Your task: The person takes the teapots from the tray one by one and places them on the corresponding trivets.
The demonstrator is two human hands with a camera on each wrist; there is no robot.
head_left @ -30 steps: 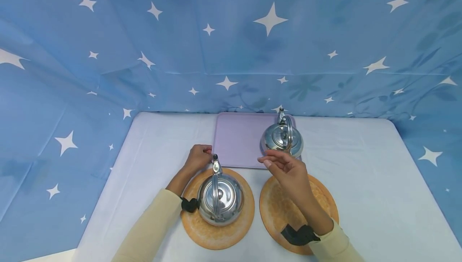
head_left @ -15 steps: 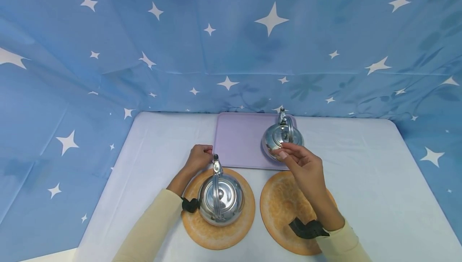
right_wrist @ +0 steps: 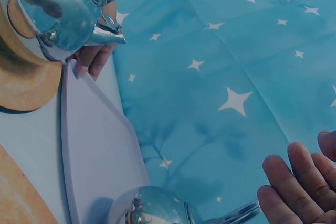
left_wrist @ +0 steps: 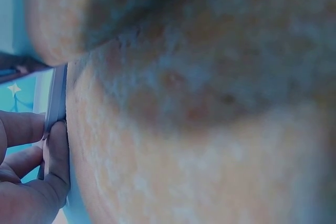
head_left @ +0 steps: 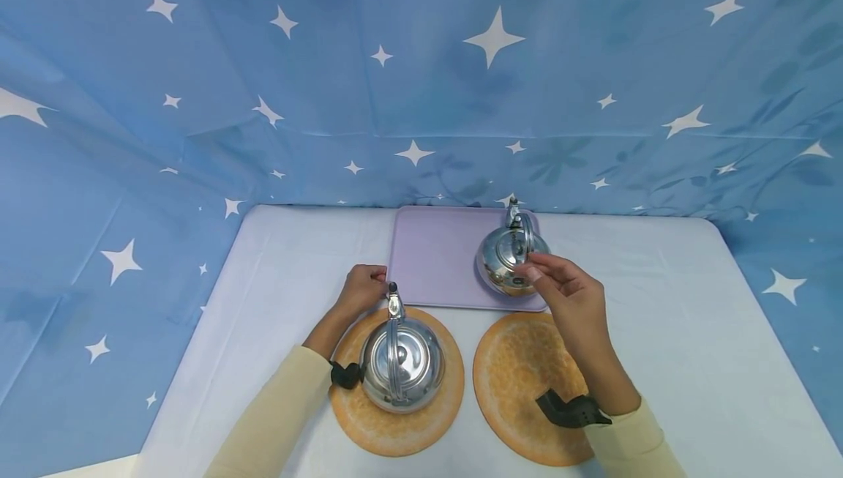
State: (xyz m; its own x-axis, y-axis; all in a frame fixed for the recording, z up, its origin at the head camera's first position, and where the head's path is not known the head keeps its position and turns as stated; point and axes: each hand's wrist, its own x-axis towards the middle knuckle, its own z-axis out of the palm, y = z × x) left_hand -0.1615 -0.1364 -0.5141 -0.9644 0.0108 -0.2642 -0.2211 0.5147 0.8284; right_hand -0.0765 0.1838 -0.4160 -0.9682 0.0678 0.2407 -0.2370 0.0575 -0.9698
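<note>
My left hand [head_left: 364,286] pinches the near left corner of a lilac tray [head_left: 431,258]; the left wrist view shows thumb and fingers at the tray's edge [left_wrist: 56,95]. A shiny steel kettle [head_left: 503,249] stands upright on the tray's right side, spout pointing away and handle raised. Beside it hovers my right hand [head_left: 573,310], its fingers loosely bent with nothing between them. In the right wrist view these fingers [right_wrist: 302,203] are apart from the kettle's handle [right_wrist: 236,216]. A second steel kettle [head_left: 411,368] stands just in front of my left hand.
Under the second kettle lies a round orange-brown placemat [head_left: 382,434]. Another such placemat [head_left: 520,368] lies to its right, below my right forearm. White cloth covers the table [head_left: 691,331]. A blue star-patterned curtain [head_left: 421,83] hangs behind it.
My right hand has moved to the right, from in front of the kettle on the tray to its right side. The left hand, tray and both kettles have stayed put.
</note>
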